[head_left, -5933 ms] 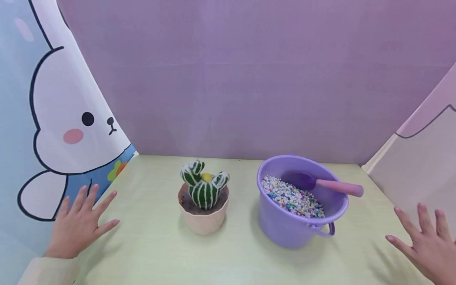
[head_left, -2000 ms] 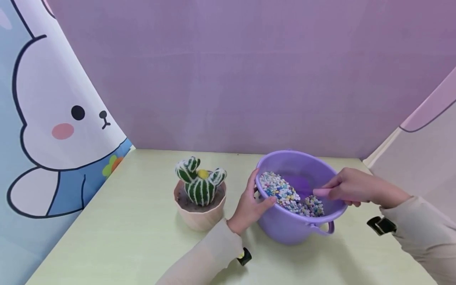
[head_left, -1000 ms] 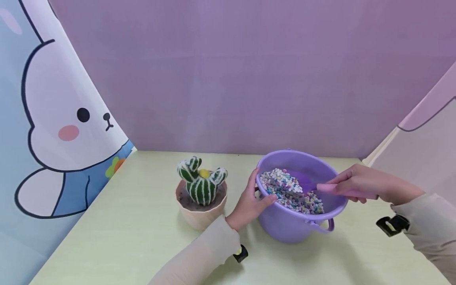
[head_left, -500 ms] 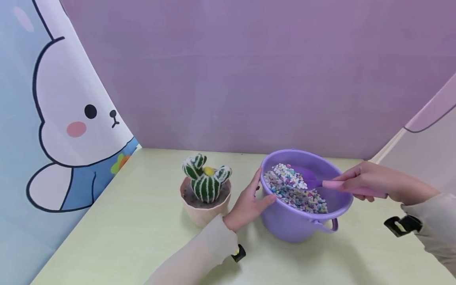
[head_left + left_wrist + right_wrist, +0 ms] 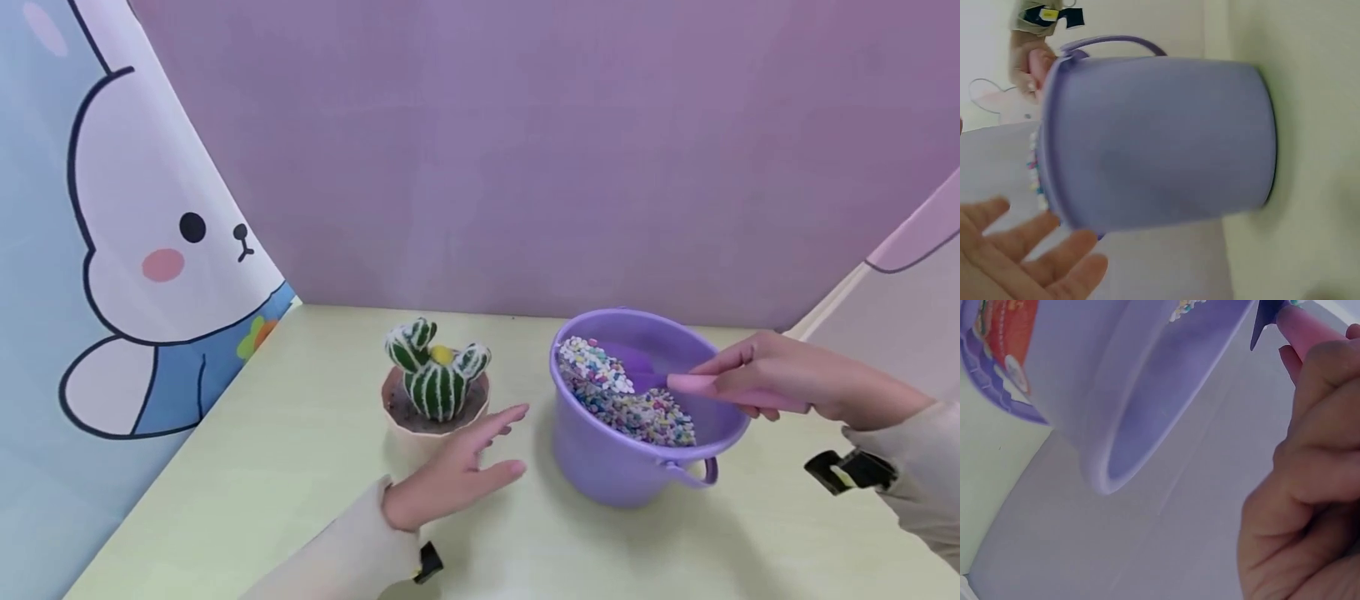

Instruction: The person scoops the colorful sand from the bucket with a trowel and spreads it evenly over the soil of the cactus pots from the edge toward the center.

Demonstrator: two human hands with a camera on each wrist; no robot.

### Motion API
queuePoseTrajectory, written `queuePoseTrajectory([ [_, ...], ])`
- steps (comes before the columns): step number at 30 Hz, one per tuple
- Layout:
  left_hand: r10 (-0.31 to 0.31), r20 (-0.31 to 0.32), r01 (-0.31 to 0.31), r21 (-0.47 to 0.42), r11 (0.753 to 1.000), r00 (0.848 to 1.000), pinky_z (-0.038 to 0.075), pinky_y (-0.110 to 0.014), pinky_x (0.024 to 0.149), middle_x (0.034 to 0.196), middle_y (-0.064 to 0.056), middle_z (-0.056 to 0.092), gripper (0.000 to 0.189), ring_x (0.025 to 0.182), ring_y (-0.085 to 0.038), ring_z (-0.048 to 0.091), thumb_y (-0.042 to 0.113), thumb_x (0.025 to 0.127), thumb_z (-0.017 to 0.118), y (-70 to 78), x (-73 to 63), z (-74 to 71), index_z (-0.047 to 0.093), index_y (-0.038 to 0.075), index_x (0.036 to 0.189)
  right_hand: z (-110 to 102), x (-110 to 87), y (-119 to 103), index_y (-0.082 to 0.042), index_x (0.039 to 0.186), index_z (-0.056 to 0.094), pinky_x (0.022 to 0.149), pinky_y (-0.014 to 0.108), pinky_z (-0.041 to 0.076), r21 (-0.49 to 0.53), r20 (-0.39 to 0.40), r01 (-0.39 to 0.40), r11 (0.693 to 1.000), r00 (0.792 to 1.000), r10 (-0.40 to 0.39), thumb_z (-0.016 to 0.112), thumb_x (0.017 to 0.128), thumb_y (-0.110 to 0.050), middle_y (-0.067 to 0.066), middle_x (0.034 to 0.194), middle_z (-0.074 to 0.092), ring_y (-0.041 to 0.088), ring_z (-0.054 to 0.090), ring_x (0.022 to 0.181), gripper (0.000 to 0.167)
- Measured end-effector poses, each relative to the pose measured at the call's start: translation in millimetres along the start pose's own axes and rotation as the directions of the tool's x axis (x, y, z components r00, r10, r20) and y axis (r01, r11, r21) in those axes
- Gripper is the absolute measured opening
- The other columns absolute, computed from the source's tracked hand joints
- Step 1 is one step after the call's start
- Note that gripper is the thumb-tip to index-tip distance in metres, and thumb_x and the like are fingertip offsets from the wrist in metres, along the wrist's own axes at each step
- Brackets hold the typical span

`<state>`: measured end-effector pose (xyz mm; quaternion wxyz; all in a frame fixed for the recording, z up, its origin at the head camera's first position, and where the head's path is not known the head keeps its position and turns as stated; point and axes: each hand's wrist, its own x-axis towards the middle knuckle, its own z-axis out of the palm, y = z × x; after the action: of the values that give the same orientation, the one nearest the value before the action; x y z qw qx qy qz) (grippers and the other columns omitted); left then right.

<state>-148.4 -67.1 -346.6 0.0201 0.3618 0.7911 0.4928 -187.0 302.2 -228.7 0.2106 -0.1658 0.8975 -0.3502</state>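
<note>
My right hand [image 5: 798, 379] grips the pink handle of a toy shovel [image 5: 693, 383] with a purple blade. On the blade lies a heap of small white and coloured pebbles [image 5: 596, 362], raised over the loose pebbles [image 5: 663, 419] in the purple bucket [image 5: 607, 467]. My left hand [image 5: 450, 483] is off the bucket, fingers extended, in front of the potted cactus [image 5: 438, 392]. In the left wrist view its spread fingers [image 5: 1072, 256] stand close to the bucket's rim. The right wrist view shows my fingers curled round the handle, the blade mostly cut off.
The cactus's pale pink pot [image 5: 416, 442] stands left of the bucket, partly behind my left hand. The bucket's handle [image 5: 697, 479] hangs at its front right. A purple backdrop [image 5: 480, 167] closes the rear of the pale green table [image 5: 247, 467], with a rabbit-print cloth [image 5: 150, 208] at left.
My left hand came to the bucket's rim, then let go and moved left towards the cactus pot. My right hand took the shovel and lifted a heap of pebbles within the bucket.
</note>
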Motion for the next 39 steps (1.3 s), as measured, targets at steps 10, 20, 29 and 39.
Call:
queuePoseTrajectory([
  [10, 0.29, -0.051, -0.271, 0.231, 0.934, 0.956, 0.045, -0.031, 0.098, 0.121, -0.017, 0.062, 0.037, 0.116, -0.021, 0.057, -0.001, 0.086, 0.066, -8.2, -48.0, -57.7, 0.059, -0.004, 0.122, 6, 3.3, -19, 0.0, 0.128, 0.059, 0.05, 0.027, 0.043, 0.026, -0.024, -0.036, 0.999, 0.999, 0.036, 0.06, 0.092, -0.021, 0.0, 0.056, 0.049, 0.01, 0.045, 0.051, 0.041],
  [20, 0.162, -0.245, -0.053, 0.401, 0.915, 0.956, 0.051, -0.033, 0.089, 0.114, -0.014, 0.066, 0.036, 0.108, -0.025, 0.061, -0.006, 0.079, 0.071, -58.6, -70.9, -95.0, 0.065, -0.002, 0.114, 24, 13.0, -44, -0.013, 0.126, 0.065, 0.046, 0.027, 0.039, 0.003, -0.037, -0.059, 0.998, 0.998, 0.059, 0.066, 0.088, -0.028, -0.002, 0.053, 0.044, 0.009, 0.038, 0.045, 0.041],
  [29, -0.051, -0.254, 0.154, 0.407, 0.901, 0.966, 0.044, -0.058, 0.093, 0.128, -0.022, 0.058, 0.055, 0.118, -0.042, 0.051, 0.01, 0.075, 0.081, -93.5, -65.8, -121.1, 0.06, -0.002, 0.124, 42, 19.8, -57, -0.012, 0.119, 0.069, 0.043, 0.024, 0.032, 0.023, 0.003, -0.042, 0.999, 0.999, 0.042, 0.07, 0.086, -0.034, -0.003, 0.051, 0.038, 0.007, 0.031, 0.045, 0.04],
  [39, -0.13, -0.233, 0.201, 0.314, 0.928, 0.964, 0.04, -0.058, 0.098, 0.138, -0.022, 0.05, 0.074, 0.127, -0.042, 0.044, 0.013, 0.072, 0.084, -109.4, -64.5, -133.2, 0.05, -0.001, 0.137, 56, 32.2, -69, -0.007, 0.121, 0.067, 0.041, 0.02, 0.032, 0.081, 0.071, 0.019, 0.997, 0.997, -0.025, 0.068, 0.084, -0.016, -0.002, 0.05, 0.043, 0.007, 0.036, 0.043, 0.038],
])
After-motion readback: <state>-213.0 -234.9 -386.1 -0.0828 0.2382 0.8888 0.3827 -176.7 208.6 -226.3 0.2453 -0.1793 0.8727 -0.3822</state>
